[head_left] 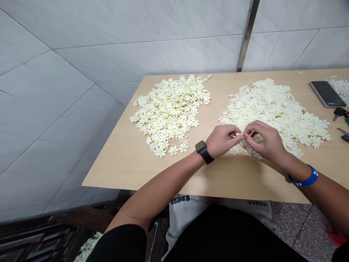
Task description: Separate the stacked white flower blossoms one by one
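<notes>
My left hand (pixel 222 140), with a black watch on its wrist, is closed in a pinch on a small white artificial flower (pixel 238 134). Fingertips of my right hand (pixel 264 140) meet those of the left and pinch at the same flower, which is mostly hidden between them. Both hands hover over the near edge of a large pile of cream-white flowers (pixel 275 105). Further left, a second pile of similar flowers (pixel 171 109) shows yellow centres, and a few single blossoms (pixel 178 148) lie at its front edge.
The piles rest on a light wooden table (pixel 131 163) against a tiled wall (pixel 122 62). To the right are a phone (pixel 327 94), a key (pixel 339 113), a blue-handled tool (pixel 345 136) and small white pieces (pixel 340 89). More flowers (pixel 88 249) show below, lower left.
</notes>
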`<state>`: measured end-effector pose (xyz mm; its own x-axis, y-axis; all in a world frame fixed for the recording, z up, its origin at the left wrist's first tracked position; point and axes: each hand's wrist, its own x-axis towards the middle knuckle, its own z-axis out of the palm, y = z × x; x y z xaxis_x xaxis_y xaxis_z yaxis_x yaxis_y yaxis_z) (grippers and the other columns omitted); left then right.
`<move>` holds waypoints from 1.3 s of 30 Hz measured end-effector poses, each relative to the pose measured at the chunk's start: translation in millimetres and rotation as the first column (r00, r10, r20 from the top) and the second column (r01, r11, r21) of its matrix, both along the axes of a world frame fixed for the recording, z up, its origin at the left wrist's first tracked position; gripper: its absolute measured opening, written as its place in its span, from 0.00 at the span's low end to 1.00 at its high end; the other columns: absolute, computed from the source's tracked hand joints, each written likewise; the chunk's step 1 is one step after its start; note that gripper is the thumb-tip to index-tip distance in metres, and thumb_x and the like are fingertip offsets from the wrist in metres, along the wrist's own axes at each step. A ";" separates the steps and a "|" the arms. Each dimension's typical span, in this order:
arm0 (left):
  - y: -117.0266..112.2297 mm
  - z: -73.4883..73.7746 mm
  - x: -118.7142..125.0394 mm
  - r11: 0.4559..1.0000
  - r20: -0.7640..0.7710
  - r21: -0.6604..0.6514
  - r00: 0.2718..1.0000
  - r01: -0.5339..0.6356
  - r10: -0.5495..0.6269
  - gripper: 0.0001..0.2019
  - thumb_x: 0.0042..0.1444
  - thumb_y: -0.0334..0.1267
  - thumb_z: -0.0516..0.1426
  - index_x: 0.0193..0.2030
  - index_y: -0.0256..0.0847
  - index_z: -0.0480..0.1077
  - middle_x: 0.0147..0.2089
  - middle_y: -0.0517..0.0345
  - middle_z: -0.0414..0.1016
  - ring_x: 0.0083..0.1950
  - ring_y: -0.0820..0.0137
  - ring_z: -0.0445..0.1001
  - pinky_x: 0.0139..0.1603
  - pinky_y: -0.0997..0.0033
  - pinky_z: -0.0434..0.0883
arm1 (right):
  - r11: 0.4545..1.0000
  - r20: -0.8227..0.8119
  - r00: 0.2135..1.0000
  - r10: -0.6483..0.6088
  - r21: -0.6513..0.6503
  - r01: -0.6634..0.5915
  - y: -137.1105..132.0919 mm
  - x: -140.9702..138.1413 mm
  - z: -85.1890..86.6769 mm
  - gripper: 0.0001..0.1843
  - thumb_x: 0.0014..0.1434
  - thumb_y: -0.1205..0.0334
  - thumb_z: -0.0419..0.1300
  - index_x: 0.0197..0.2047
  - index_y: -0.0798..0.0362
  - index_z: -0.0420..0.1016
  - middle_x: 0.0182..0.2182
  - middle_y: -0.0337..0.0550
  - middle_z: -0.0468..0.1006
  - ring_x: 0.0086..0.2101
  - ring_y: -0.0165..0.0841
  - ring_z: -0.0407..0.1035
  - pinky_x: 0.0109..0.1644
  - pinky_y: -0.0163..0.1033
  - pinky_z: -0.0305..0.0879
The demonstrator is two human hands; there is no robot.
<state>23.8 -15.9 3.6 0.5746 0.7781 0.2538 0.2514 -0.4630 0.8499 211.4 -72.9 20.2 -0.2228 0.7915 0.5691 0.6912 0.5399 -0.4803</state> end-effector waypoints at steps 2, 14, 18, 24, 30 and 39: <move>0.3 -0.6 0.2 0.995 0.060 -0.099 0.998 0.019 -0.013 0.13 0.59 0.48 0.63 0.35 0.38 0.77 0.30 0.58 0.78 0.31 0.73 0.73 0.36 0.73 0.68 | 1.000 -0.001 1.000 -0.019 -0.001 0.019 0.5 3.4 4.0 0.07 0.63 0.70 0.59 0.34 0.49 0.72 0.31 0.43 0.77 0.31 0.35 0.72 0.34 0.42 0.71; 6.4 -3.7 1.2 0.930 0.204 -0.364 0.978 0.044 0.034 0.09 0.59 0.41 0.62 0.38 0.36 0.75 0.31 0.55 0.78 0.31 0.74 0.76 0.37 0.73 0.74 | 0.976 -0.198 0.957 -0.212 -0.085 0.199 9.6 31.8 8.1 0.06 0.63 0.61 0.62 0.33 0.47 0.73 0.31 0.43 0.78 0.31 0.36 0.74 0.30 0.41 0.72; 6.8 -3.2 0.2 0.954 0.162 -0.300 0.985 -0.003 0.054 0.10 0.60 0.43 0.61 0.34 0.36 0.73 0.27 0.58 0.76 0.29 0.75 0.74 0.34 0.75 0.71 | 0.974 -0.067 0.972 -0.224 -0.055 0.221 13.4 37.1 3.8 0.06 0.64 0.61 0.60 0.33 0.48 0.74 0.30 0.44 0.78 0.30 0.37 0.73 0.28 0.41 0.70; 5.1 2.5 -1.7 0.967 0.125 -0.253 0.989 -0.045 0.079 0.11 0.59 0.43 0.61 0.32 0.38 0.71 0.25 0.60 0.76 0.27 0.74 0.74 0.32 0.75 0.68 | 0.979 0.099 0.976 -0.191 0.087 0.183 10.1 28.1 6.1 0.07 0.66 0.65 0.58 0.38 0.50 0.78 0.32 0.46 0.79 0.29 0.37 0.71 0.31 0.44 0.69; 1.4 3.5 -1.8 0.982 0.105 -0.187 0.993 -0.037 0.057 0.14 0.58 0.47 0.63 0.32 0.38 0.71 0.25 0.61 0.76 0.26 0.75 0.72 0.32 0.75 0.66 | 0.987 0.094 0.995 0.031 0.155 -0.045 1.4 8.8 5.0 0.14 0.66 0.69 0.58 0.50 0.48 0.81 0.39 0.48 0.82 0.36 0.38 0.77 0.37 0.42 0.74; 1.1 4.1 -1.2 0.985 0.088 -0.150 0.992 -0.079 0.093 0.13 0.58 0.45 0.63 0.30 0.38 0.72 0.25 0.61 0.74 0.26 0.76 0.67 0.30 0.76 0.62 | 0.957 0.165 0.976 0.142 0.230 -0.178 3.5 10.0 -3.7 0.24 0.65 0.74 0.59 0.60 0.47 0.78 0.44 0.48 0.84 0.42 0.38 0.80 0.46 0.44 0.79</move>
<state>22.7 -14.8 7.7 0.4825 0.8564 0.1839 0.2003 -0.3123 0.9286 221.5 -69.4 16.5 -0.4292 0.5814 0.6912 0.6387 0.7364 -0.2229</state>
